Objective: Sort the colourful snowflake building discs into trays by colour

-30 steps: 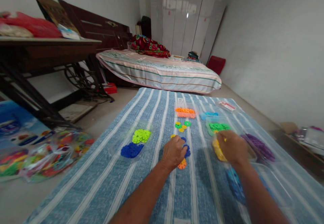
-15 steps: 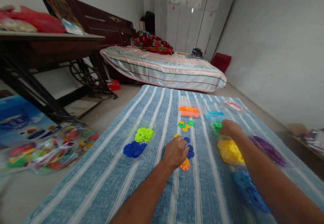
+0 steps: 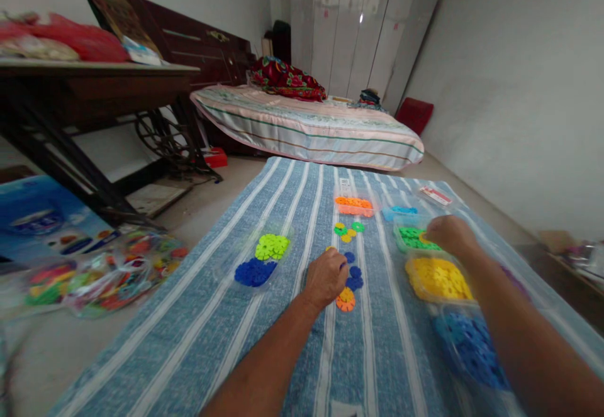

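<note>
My right hand is closed over the container of green discs, with a small yellow notched disc at its fingertips. My left hand is closed low over the cloth; what its fingers hold is hidden. Beside it lie dark blue notched discs and an orange disc overlapped by a yellow one. Farther back is a loose group of green and yellow discs. Yellow discs fill a clear container in front of the green one.
A blue striped cloth covers the table. Clear containers hold lime discs, dark blue discs, orange discs, light blue discs and blue discs. Purple discs are partly behind my right arm. A bed stands beyond.
My right hand has shifted right, uncovering more green discs and a yellow disc at its fingertips. My left hand stays nearly in place. The view has shifted slightly.
</note>
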Action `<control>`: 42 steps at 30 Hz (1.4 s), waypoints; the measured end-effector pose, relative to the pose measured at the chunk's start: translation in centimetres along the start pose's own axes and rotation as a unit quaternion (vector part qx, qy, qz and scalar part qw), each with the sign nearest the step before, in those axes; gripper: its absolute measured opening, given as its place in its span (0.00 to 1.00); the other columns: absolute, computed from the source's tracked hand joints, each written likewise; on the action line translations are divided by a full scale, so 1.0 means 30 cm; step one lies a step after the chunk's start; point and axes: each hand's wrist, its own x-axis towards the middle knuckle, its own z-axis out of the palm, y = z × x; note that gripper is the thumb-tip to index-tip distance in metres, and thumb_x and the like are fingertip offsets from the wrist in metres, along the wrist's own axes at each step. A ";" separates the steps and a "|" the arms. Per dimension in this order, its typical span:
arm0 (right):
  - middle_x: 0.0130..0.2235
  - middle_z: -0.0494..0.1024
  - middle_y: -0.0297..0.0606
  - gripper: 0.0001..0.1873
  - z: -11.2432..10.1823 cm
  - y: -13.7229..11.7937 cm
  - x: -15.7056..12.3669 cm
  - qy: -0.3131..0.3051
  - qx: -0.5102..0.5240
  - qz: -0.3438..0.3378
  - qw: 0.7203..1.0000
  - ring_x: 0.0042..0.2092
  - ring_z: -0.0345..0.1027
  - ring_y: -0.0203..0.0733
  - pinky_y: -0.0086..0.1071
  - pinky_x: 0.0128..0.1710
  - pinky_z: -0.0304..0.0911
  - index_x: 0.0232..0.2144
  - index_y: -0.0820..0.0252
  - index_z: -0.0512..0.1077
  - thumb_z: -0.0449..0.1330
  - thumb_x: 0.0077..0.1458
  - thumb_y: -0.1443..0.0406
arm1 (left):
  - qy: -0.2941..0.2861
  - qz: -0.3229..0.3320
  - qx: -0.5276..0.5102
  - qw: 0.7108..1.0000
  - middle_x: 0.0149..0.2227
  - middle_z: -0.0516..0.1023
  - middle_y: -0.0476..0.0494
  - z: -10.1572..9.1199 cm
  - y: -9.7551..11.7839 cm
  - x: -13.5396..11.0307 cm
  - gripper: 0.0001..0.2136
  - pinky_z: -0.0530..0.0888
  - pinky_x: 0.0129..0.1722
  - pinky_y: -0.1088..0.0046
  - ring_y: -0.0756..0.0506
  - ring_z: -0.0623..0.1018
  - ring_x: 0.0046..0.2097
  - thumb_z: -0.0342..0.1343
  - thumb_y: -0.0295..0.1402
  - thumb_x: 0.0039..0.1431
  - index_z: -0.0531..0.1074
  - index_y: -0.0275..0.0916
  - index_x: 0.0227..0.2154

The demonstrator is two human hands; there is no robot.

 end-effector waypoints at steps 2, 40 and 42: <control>0.32 0.77 0.47 0.10 -0.042 0.016 -0.054 -0.008 -0.021 0.027 0.999 0.34 0.72 0.46 0.30 0.28 0.57 0.28 0.62 0.76 0.59 0.49 0.62 | -0.006 -0.002 -0.007 1.000 0.35 0.73 0.45 -0.005 -0.005 0.004 0.10 0.67 0.39 0.75 0.49 0.73 0.38 0.47 0.31 0.59 0.73 0.38 0.31; 0.32 0.76 0.40 0.17 0.353 -0.308 -0.367 0.125 0.395 -0.071 0.907 0.37 0.66 0.44 0.35 0.38 0.58 0.29 0.59 0.74 0.49 0.52 0.56 | -0.091 -0.082 0.037 0.992 0.27 0.76 0.49 -0.382 -0.025 -0.026 0.08 0.64 0.31 0.77 0.50 0.73 0.31 0.51 0.31 0.53 0.76 0.39 0.28; 0.32 0.76 0.39 0.17 0.350 -0.310 -0.367 0.123 0.393 -0.068 0.909 0.37 0.66 0.44 0.35 0.38 0.58 0.29 0.59 0.74 0.49 0.52 0.56 | -0.099 -0.118 0.096 0.983 0.27 0.77 0.49 -0.453 -0.085 -0.046 0.09 0.63 0.30 0.77 0.49 0.73 0.31 0.51 0.30 0.52 0.76 0.39 0.28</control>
